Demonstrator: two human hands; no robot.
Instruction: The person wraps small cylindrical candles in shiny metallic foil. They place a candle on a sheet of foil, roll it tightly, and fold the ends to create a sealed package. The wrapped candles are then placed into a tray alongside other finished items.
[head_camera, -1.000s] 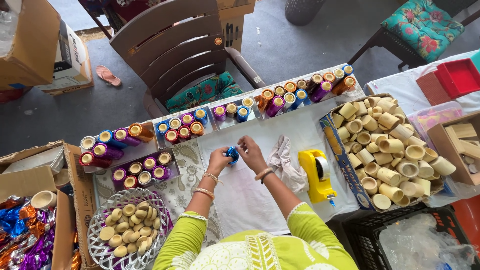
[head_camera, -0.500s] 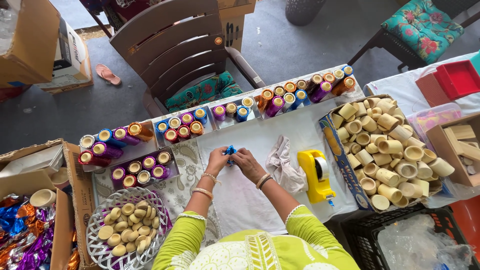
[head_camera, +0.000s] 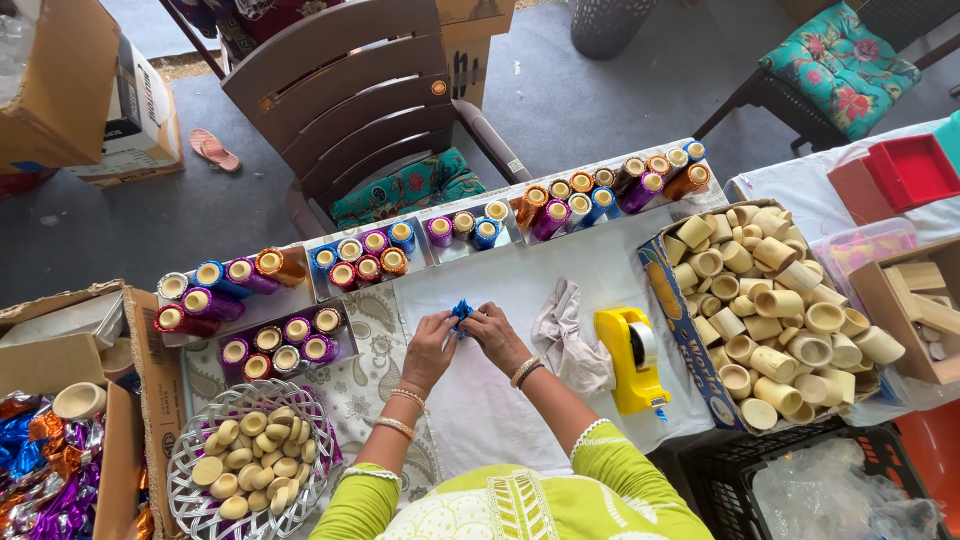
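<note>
My left hand (head_camera: 432, 346) and my right hand (head_camera: 495, 335) meet over the white cloth (head_camera: 500, 400) on the table, both pinching a small piece of shiny blue foil (head_camera: 461, 313) between the fingertips. Bangles ring both wrists and green sleeves cover my arms. What lies under the foil is hidden by my fingers. A crumpled white rag (head_camera: 566, 335) lies just right of my right hand, and beyond it stands a yellow tape dispenser (head_camera: 631, 358).
Rows of foil-wrapped spools (head_camera: 360, 258) in white trays line the table's far edge. A box of plain wooden cups (head_camera: 775, 315) sits right. A silver basket of small wooden discs (head_camera: 245, 465) sits left, near a carton of foil scraps (head_camera: 40, 475). A brown chair (head_camera: 350, 110) stands behind.
My hands have stayed together at the middle of the cloth, working the blue foil; my fingers have shifted slightly around it.
</note>
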